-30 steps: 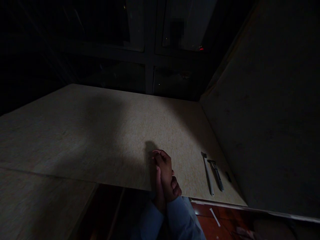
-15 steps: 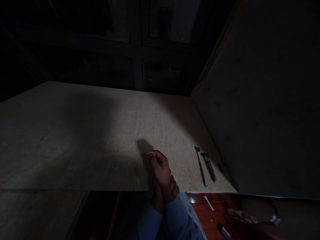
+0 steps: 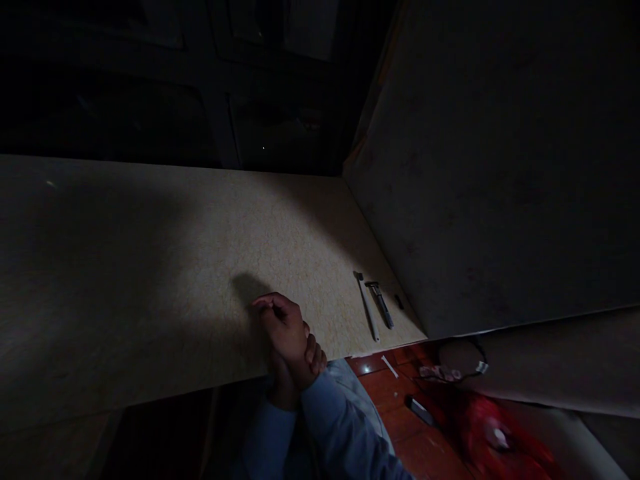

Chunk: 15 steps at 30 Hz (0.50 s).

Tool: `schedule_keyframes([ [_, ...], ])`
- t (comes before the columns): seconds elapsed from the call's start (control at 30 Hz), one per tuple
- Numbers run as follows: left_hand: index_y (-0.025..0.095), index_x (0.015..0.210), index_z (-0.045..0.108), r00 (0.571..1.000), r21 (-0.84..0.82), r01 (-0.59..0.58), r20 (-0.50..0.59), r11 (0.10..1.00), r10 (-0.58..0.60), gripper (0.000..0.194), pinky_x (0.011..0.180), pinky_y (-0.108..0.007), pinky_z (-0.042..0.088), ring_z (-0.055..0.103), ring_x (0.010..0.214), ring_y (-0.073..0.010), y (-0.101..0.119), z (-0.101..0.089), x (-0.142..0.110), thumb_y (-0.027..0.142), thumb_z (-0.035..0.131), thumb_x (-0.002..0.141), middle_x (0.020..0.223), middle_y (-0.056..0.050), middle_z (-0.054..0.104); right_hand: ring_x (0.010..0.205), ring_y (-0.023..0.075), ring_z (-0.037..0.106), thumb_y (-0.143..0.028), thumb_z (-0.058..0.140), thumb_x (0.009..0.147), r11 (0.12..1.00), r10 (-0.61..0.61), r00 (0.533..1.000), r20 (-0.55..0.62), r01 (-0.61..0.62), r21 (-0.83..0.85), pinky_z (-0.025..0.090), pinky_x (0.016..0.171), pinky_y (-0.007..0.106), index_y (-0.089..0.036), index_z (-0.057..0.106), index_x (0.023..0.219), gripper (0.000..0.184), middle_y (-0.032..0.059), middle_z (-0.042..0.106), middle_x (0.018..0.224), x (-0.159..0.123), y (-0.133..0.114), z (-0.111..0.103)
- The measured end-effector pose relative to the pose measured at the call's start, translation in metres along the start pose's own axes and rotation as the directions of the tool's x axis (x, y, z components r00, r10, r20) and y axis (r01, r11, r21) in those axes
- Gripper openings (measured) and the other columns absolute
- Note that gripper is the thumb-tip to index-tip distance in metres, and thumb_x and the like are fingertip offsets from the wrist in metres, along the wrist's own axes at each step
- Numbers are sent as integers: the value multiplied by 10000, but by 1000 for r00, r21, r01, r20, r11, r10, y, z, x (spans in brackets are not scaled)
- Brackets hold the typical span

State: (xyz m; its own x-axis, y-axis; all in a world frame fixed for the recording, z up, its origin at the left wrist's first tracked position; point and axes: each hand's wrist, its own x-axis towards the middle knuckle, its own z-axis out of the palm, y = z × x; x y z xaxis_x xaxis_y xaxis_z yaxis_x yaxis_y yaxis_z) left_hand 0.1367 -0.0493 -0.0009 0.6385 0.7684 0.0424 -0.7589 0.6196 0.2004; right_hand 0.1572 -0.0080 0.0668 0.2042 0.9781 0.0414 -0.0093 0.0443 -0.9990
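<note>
My right hand (image 3: 287, 330) is above the near edge of the marbled tabletop (image 3: 210, 267), with nothing visible in it. Its fingers are loosely bent toward the left, and a dark gap shows between thumb and fingers. From below, my left hand (image 3: 316, 355) wraps round my right wrist; its fingers show on the right side, while its palm is hidden. To the right lie a toothbrush (image 3: 368, 308) and a razor (image 3: 381, 307), side by side and apart from both hands. A small dark piece (image 3: 399, 301) rests beyond the razor, too dim to name.
An upright panel (image 3: 500, 187) borders the table on the right. Dark window panes (image 3: 280, 127) stand behind it. On the reddish floor (image 3: 400, 427) are a white strip (image 3: 389, 367), a dark-and-grey oblong item (image 3: 419, 409) and a red plastic bag (image 3: 505, 440). The room is dim.
The view has turned to the right, so the table items and hands appear farther left and the red bag now shows. My left hand still clasps my right wrist.
</note>
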Motion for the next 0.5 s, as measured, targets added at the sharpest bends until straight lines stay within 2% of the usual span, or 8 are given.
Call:
schedule_keyframes([
  [0.1, 212, 869, 565, 998, 55, 43, 46, 998, -45, 362, 490, -266, 393, 516, 407, -149, 3, -3, 1, 531, 697, 758, 506, 52, 523, 859, 182, 724, -240, 540, 820, 1000, -20, 1000, -17, 20, -12, 559, 787, 286, -228, 758, 869, 223, 13, 782, 884, 0, 2, 0],
  [0.3, 227, 801, 553, 995, 51, 54, -90, 997, -50, 347, 467, -252, 319, 446, 351, -126, 5, -8, 3, 557, 659, 787, 462, 63, 464, 891, 189, 738, -217, 537, 834, 997, -38, 999, -7, 38, -67, 570, 827, 305, -244, 768, 885, 238, 10, 792, 920, -3, 2, 1],
  [0.5, 225, 816, 586, 997, 81, 63, -41, 995, -60, 343, 493, -279, 342, 430, 362, -121, 8, -14, 5, 557, 662, 777, 466, 58, 451, 899, 183, 739, -211, 534, 829, 997, -40, 999, -10, 39, -60, 572, 837, 300, -251, 769, 872, 242, 0, 794, 910, -3, 3, 1],
])
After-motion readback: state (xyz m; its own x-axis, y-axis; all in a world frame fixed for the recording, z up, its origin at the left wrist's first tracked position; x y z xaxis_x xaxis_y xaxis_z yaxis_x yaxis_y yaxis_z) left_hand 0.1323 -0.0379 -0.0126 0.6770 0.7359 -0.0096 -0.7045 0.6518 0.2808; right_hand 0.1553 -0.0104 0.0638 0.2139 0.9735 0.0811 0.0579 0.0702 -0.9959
